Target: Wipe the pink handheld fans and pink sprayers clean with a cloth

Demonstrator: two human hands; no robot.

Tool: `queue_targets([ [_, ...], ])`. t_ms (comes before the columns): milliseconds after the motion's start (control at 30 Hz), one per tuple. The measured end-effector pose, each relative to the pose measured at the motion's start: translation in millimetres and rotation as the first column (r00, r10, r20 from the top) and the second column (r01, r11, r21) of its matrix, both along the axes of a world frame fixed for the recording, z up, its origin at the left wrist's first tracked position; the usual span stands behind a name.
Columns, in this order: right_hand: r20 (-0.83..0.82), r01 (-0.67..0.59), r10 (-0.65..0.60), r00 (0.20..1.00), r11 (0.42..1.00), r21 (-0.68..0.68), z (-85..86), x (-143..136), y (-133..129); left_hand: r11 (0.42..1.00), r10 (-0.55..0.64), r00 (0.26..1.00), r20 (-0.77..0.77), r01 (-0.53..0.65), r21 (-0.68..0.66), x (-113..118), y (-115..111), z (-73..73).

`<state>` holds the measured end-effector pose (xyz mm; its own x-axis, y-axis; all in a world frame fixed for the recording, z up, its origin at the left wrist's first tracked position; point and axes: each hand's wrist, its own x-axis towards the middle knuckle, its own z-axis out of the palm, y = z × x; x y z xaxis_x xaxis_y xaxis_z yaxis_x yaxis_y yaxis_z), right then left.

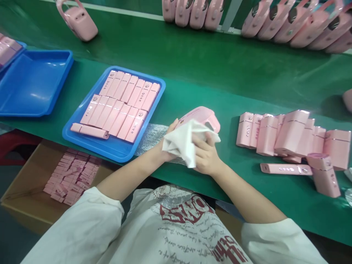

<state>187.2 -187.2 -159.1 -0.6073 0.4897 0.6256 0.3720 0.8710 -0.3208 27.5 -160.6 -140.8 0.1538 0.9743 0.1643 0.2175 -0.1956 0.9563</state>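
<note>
A rounded pink plastic device (202, 114) with a dark patch near its right end is held up in front of me, over the front of the table. My left hand (172, 128) grips its left side, its fingers mostly covered by a white cloth (180, 141). Bunched in my right hand (206, 156), the cloth is pressed against the device's near side, and its corners hang loose. Much of the device's lower face is hidden behind cloth and fingers. Beneath my left wrist lies a sheet of bubble wrap (151, 137).
Left of my hands, a blue tray (162, 90) holds rows of slim pink devices. Another blue tray (35, 82) stands further left. More pink devices (268, 134) are grouped at right. Below left, a cardboard box (26, 198) contains many. Pink handled devices (189, 13) line the back.
</note>
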Motion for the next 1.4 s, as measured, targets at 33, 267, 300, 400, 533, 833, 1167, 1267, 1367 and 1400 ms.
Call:
queue_targets([
  [33,-0.019,-0.066,0.068,0.998,0.996,0.063,4.4,-2,2,0.996,-0.059,0.997,0.058,0.063,-0.066,0,0,0.4],
  [267,-0.237,0.260,-0.250,0.939,0.966,0.009,42.5,46,16,0.792,0.133,0.784,0.606,0.284,-0.541,-5,-4,2.1],
  [300,-0.249,0.387,-0.380,0.891,0.922,-0.021,50.2,61,15,0.809,0.140,0.789,0.598,0.258,-0.529,-5,-3,3.4],
  [400,-0.222,0.776,-0.791,0.570,0.607,-0.171,71.9,106,6,0.916,0.114,0.853,0.510,0.107,-0.385,-3,4,9.2],
  [533,0.301,0.954,-0.930,0.209,0.127,-0.270,85.0,142,-6,0.980,0.198,0.959,0.203,-0.187,-0.070,10,33,13.2],
  [833,0.755,0.968,-0.625,0.199,0.005,-0.251,89.4,149,3,0.917,0.392,0.904,-0.173,-0.370,0.147,67,166,14.7],
  [1167,0.721,0.945,-0.613,0.324,0.167,-0.282,119.4,143,59,0.888,0.460,0.832,-0.311,-0.438,0.142,63,243,-3.2],
  [1267,0.775,0.941,-0.545,0.320,0.279,-0.192,122.3,105,111,0.892,0.447,0.808,-0.383,-0.437,0.119,61,248,-7.9],
  [1367,0.795,0.935,-0.513,0.324,0.302,-0.186,109.2,74,173,0.902,0.419,0.794,-0.440,-0.420,0.101,61,248,-8.3],
  [1400,0.801,0.935,-0.505,0.322,0.299,-0.188,102.5,65,192,0.906,0.410,0.792,-0.453,-0.412,0.099,61,248,-8.2],
])
